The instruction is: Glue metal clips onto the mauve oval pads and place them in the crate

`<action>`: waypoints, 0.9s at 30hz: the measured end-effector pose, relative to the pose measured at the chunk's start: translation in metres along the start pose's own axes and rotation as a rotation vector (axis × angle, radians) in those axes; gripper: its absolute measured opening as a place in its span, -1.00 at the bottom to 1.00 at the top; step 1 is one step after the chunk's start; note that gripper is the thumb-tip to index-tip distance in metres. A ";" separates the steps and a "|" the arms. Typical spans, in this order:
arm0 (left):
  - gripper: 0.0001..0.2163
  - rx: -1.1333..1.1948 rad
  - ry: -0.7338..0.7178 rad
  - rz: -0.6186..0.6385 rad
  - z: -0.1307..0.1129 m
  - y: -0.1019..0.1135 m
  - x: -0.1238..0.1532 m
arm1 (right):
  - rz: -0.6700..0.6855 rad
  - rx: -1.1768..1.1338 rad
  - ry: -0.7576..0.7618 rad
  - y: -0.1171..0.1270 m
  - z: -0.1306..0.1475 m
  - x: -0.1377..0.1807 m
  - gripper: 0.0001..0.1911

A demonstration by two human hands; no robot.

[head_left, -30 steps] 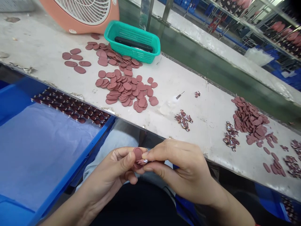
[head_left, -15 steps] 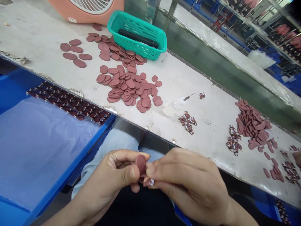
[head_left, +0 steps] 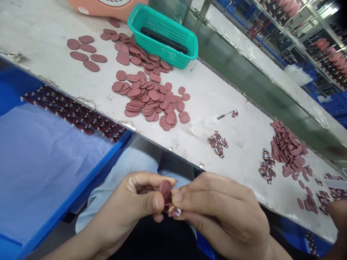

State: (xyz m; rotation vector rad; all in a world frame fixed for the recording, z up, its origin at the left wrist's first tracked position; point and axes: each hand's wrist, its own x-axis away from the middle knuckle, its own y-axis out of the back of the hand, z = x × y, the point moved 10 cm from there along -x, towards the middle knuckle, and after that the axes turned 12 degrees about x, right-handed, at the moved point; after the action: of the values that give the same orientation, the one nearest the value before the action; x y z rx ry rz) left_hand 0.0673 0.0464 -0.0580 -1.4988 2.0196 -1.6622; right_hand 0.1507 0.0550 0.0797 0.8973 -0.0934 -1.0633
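Note:
In front of my lap, my left hand (head_left: 132, 202) pinches a reddish-brown oval piece (head_left: 165, 189) between thumb and fingers. The piece stands on edge, with a raised rim showing. My right hand (head_left: 225, 211) is closed against it from the other side, its thumb and fingertips on a small brown-and-white figure (head_left: 174, 211) at the oval's lower end. Fingers cover part of the figure, and whether the two parts are joined I cannot tell. On the table beyond lie a small pile of similar figures (head_left: 217, 143) and a thin pointed tool with a dark handle (head_left: 221, 117).
Many reddish-brown ovals (head_left: 153, 95) cover the white table (head_left: 94, 85), near a green basket (head_left: 162, 54) and an orange fan (head_left: 108, 11). At left, a blue bin (head_left: 89, 173) contains rows of finished-looking pieces (head_left: 78, 117). Another person's hand (head_left: 337, 220) shows at right.
The camera view has shifted slightly. Both my hands keep the same hold, with little visible movement. At the right edge the other person's hand has come further into view, lower down.

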 end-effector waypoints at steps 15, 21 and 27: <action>-0.73 -0.002 -0.006 0.039 0.001 -0.006 0.001 | -0.016 -0.011 -0.011 -0.001 -0.004 0.000 -0.78; -0.69 0.001 0.021 0.013 0.006 -0.001 0.000 | -0.013 0.015 -0.028 -0.001 -0.006 -0.001 -0.81; -0.68 0.045 0.072 0.022 0.012 0.006 -0.003 | 0.005 0.046 -0.039 -0.005 -0.007 -0.006 -0.78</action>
State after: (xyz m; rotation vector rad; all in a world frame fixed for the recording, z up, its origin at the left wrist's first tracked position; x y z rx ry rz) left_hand 0.0732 0.0402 -0.0689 -1.4169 2.0116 -1.7648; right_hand 0.1476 0.0627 0.0738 0.9181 -0.1528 -1.0781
